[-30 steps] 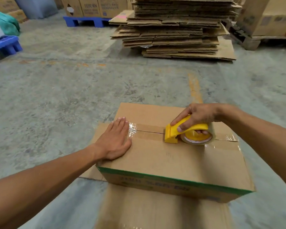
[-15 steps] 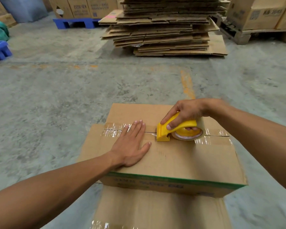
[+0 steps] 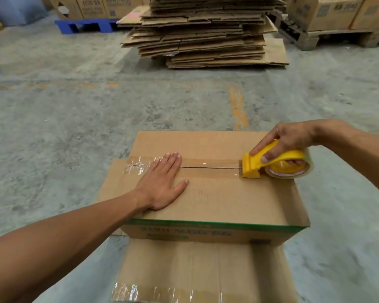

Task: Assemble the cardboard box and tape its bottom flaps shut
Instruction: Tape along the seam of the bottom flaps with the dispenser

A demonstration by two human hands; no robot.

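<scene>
A brown cardboard box (image 3: 228, 200) with a green stripe stands upside down, its bottom flaps folded shut and facing up. Clear tape (image 3: 210, 169) runs along the centre seam. My left hand (image 3: 162, 182) lies flat, fingers spread, on the left part of the seam. My right hand (image 3: 287, 143) grips a yellow tape dispenser (image 3: 271, 162) with a clear roll, pressed on the seam near the box's right edge.
The box rests on another taped cardboard box (image 3: 197, 274) in front of me. A tall stack of flattened cartons (image 3: 206, 33) lies on the concrete floor ahead. Blue pallets (image 3: 83, 25) and a wooden pallet (image 3: 337, 38) with boxes stand at the back.
My right hand has pulled the dispenser rightward along the seam, laying tape from mid-box to near the right edge. My left hand shifted right along the seam and stays flat.
</scene>
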